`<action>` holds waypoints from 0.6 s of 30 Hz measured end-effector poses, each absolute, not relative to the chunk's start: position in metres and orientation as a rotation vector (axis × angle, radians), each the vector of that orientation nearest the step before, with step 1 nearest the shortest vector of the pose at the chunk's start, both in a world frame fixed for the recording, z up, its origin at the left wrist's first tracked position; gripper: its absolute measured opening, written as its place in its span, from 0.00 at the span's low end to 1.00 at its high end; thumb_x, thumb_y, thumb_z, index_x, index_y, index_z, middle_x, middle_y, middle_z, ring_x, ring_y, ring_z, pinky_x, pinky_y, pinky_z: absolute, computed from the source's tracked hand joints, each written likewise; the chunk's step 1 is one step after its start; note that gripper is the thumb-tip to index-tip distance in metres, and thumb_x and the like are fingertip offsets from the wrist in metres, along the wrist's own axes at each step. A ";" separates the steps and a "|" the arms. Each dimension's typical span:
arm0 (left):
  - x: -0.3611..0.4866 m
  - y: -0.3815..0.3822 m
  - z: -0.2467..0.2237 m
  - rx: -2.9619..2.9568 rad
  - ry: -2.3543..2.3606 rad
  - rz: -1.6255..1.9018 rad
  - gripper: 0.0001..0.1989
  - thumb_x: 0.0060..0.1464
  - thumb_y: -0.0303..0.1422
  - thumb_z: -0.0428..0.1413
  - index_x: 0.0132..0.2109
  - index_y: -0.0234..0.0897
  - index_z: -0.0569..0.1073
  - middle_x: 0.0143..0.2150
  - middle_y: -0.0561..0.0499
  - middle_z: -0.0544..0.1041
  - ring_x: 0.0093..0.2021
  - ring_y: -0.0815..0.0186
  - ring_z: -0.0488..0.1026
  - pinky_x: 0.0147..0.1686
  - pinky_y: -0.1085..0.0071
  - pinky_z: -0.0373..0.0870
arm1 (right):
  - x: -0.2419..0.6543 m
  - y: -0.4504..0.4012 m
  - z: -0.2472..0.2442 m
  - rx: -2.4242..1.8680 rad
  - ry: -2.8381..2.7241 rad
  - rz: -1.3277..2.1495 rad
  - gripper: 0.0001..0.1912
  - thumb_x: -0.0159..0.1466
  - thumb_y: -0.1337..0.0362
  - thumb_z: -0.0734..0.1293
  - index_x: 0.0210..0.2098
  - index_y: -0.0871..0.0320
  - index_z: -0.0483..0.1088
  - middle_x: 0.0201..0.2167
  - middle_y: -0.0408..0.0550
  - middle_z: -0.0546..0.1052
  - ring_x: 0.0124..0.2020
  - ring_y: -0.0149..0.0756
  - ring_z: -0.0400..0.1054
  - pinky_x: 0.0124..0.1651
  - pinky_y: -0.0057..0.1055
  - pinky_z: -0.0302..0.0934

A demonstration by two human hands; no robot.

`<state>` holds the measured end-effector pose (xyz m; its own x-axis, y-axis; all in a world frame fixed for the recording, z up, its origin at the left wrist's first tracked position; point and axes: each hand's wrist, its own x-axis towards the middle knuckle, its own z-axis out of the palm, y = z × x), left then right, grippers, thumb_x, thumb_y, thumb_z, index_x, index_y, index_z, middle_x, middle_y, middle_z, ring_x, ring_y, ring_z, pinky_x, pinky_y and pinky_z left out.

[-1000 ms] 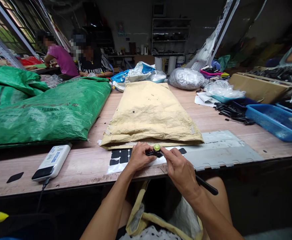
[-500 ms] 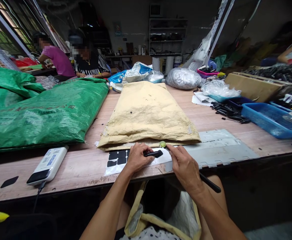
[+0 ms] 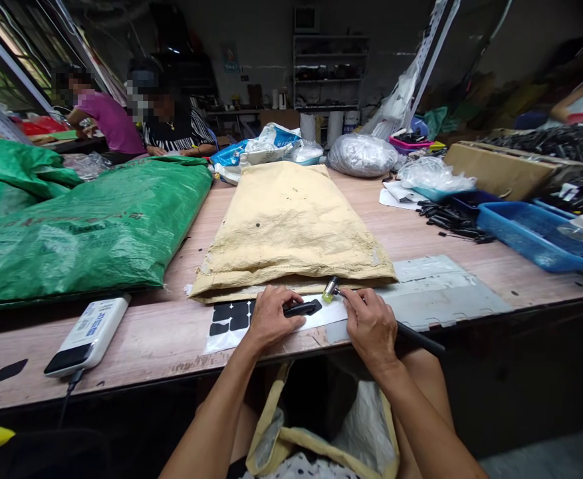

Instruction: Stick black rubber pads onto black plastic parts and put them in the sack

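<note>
Head view: mallet [image 3: 330, 290] at a black part [image 3: 301, 309], likely the tapping step.
Left hand [image 3: 272, 315] fingers pinch the part over a white sheet [image 3: 318, 318], counter's [image 3: 166, 339] near edge; right hand [image 3: 372, 326] fingers grip the mallet handle, head just beside it. Next tap calls for steady part, fingertips clear.

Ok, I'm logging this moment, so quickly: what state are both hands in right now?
Left hand: closed, holding a black piece.
Right hand: closed, holding a small hammer by its handle.
</note>
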<state>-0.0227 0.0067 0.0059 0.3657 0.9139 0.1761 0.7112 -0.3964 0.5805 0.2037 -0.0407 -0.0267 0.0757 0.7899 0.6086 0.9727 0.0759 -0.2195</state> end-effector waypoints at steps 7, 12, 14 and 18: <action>-0.022 0.007 0.004 2.227 1.413 0.691 0.12 0.47 0.39 0.67 0.41 0.44 0.80 0.37 0.53 0.78 0.42 0.59 0.68 0.45 0.63 0.60 | 0.203 -0.042 -0.028 -1.770 -1.741 -0.402 0.15 0.69 0.66 0.63 0.53 0.48 0.75 0.38 0.46 0.74 0.37 0.36 0.62 0.39 0.33 0.48; -0.023 0.011 0.002 2.224 1.414 0.694 0.09 0.51 0.39 0.65 0.40 0.44 0.80 0.36 0.53 0.78 0.41 0.59 0.68 0.44 0.63 0.59 | 0.203 -0.040 -0.030 -1.770 -1.713 -0.408 0.14 0.69 0.65 0.65 0.52 0.47 0.76 0.37 0.45 0.74 0.37 0.36 0.61 0.39 0.34 0.48; -0.023 0.008 0.005 2.219 1.393 0.713 0.08 0.53 0.38 0.64 0.40 0.43 0.80 0.37 0.52 0.78 0.41 0.59 0.68 0.45 0.62 0.59 | 0.203 -0.040 -0.029 -1.770 -1.724 -0.399 0.15 0.69 0.65 0.65 0.52 0.47 0.75 0.37 0.45 0.73 0.37 0.36 0.61 0.39 0.34 0.49; -0.017 -0.022 0.019 2.134 1.204 0.757 0.07 0.57 0.36 0.61 0.43 0.41 0.78 0.41 0.51 0.79 0.44 0.60 0.70 0.47 0.65 0.63 | 0.203 -0.040 -0.026 -1.775 -1.744 -0.371 0.15 0.69 0.65 0.64 0.53 0.47 0.75 0.37 0.46 0.73 0.38 0.36 0.61 0.40 0.34 0.49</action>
<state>-0.0168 -0.0217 0.0185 0.4346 0.8791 0.1958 0.5572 -0.4332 0.7084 0.2029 -0.0397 -0.0263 0.0904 0.7993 0.5942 0.9719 0.0594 -0.2278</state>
